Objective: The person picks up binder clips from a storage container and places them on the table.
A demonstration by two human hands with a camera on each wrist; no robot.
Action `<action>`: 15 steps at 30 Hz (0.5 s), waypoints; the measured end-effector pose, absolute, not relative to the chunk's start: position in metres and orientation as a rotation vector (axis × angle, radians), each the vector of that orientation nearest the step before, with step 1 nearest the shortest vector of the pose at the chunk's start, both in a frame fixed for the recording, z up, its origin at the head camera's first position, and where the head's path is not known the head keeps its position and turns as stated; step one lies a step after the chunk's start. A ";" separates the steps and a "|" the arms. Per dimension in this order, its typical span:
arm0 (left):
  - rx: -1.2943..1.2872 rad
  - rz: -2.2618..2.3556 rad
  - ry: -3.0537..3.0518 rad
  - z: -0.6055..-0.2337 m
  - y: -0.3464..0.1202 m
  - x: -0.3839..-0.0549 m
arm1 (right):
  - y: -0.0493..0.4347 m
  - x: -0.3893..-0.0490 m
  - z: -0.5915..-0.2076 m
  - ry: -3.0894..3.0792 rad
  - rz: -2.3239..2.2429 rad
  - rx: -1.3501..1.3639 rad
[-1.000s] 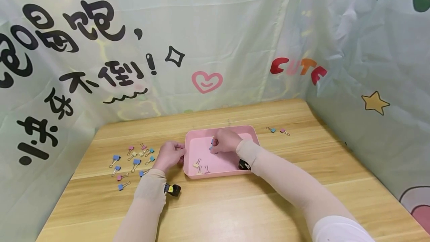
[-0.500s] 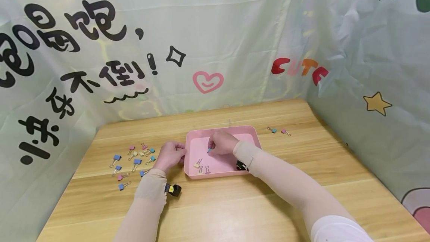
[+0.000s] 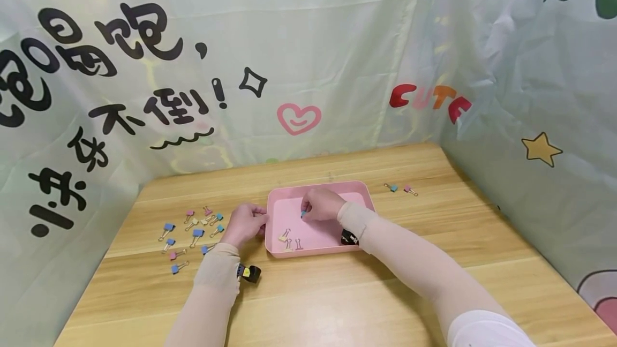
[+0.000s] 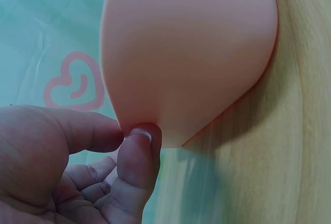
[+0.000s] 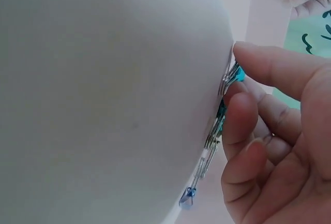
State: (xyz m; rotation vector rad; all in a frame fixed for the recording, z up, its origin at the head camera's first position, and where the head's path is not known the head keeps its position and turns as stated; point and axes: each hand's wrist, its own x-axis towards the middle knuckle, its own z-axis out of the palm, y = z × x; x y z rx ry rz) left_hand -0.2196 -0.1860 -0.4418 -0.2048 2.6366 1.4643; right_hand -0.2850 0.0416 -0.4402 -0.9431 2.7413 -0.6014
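Note:
The pink tray (image 3: 314,249) lies on the wooden table. My left hand (image 3: 246,224) pinches its left wall between thumb and finger, as the left wrist view shows with the tray wall (image 4: 191,53) up close. Inside the tray, my right hand (image 3: 323,205) is low over the floor, and its thumb and fingers pinch a teal binder clip (image 5: 240,74). Below that clip in the right wrist view lie another teal clip and a blue binder clip (image 5: 187,198), close to the curled fingers. Yellow clips (image 3: 282,238) with upright wire handles sit in the tray's front left corner.
Left of the tray, several binder clips in blue, pink, yellow and teal are scattered, among them a large blue clip (image 3: 197,234). Two more, a teal clip (image 3: 393,188) and a pink clip (image 3: 408,189), lie beyond the tray's right side. A printed cloth (image 3: 337,58) hangs behind.
My right hand shifted slightly left within the tray, then back a little right, with a teal clip at its fingertips. The left hand stays at the tray's left wall.

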 end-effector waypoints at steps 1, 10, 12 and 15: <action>-0.204 1.464 2.637 -0.442 -0.186 -0.220 | 0.043 -0.286 -0.439 2.738 -0.604 -0.934; -0.189 1.451 2.643 -0.441 -0.185 -0.219 | 0.070 -0.294 -0.418 2.731 -0.735 -0.824; -0.191 1.445 2.646 -0.441 -0.185 -0.219 | 0.077 -0.295 -0.412 2.749 -0.754 -0.790; -0.203 1.438 2.649 -0.441 -0.185 -0.219 | 0.090 -0.298 -0.405 2.783 -0.772 -0.752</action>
